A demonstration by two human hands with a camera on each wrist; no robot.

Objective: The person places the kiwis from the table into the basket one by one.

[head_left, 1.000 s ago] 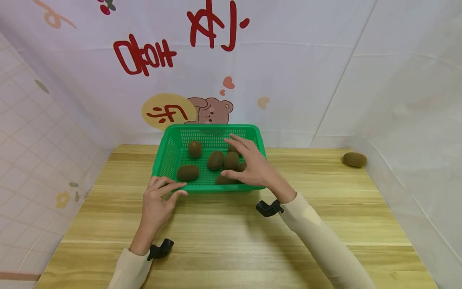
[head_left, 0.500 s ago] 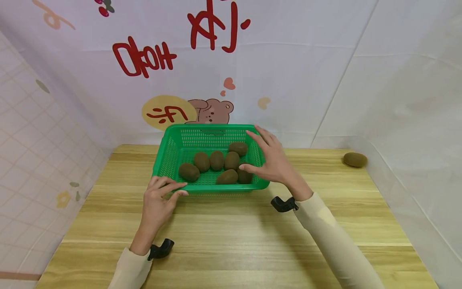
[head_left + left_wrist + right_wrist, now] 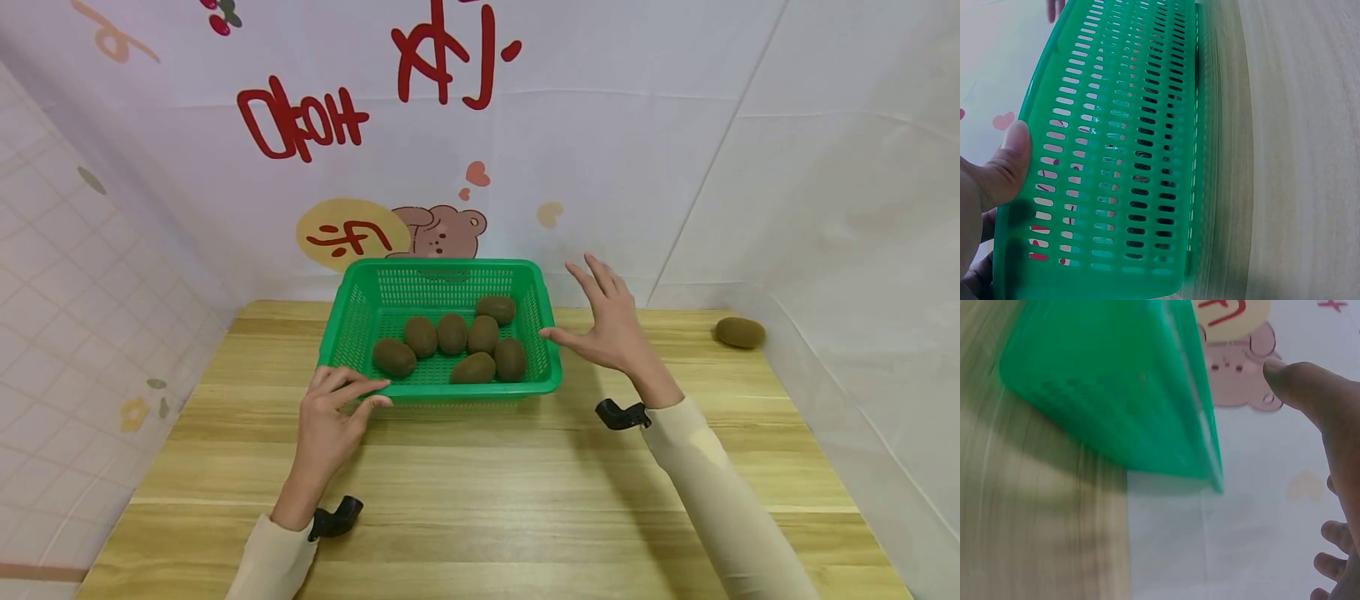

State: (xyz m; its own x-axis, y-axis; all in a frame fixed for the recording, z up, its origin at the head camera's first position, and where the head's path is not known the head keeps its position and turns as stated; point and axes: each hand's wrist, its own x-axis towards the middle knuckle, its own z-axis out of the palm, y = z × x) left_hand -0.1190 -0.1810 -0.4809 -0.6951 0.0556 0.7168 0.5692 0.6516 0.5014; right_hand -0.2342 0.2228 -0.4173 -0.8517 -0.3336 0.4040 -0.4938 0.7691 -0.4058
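Note:
A green plastic basket [image 3: 442, 389] with slotted walls stands on the wooden table, several brown kiwis [image 3: 452, 333] lying in its bottom. My left hand [image 3: 330, 417] grips its near left rim, and in the left wrist view the thumb [image 3: 1013, 159] presses the outer wall while the fingers are mostly hidden behind it. To the right of the basket, my right hand [image 3: 611, 325] is in the air with fingers spread and nothing in its grasp. Its thumb points toward the basket's right rim. In the right wrist view the thumb [image 3: 1304, 387] shows beside the basket corner.
One more kiwi [image 3: 740, 332] lies alone at the table's far right, by the white side wall. A printed cloth [image 3: 600, 167] with red characters and a bear hangs behind the table [image 3: 480, 500]. Black wrist-worn devices sit on both sleeves.
My right hand has moved right, from over the kiwis to outside the basket. Some kiwis shifted inside, one rolling from the back left toward the middle. My left hand stays on the rim.

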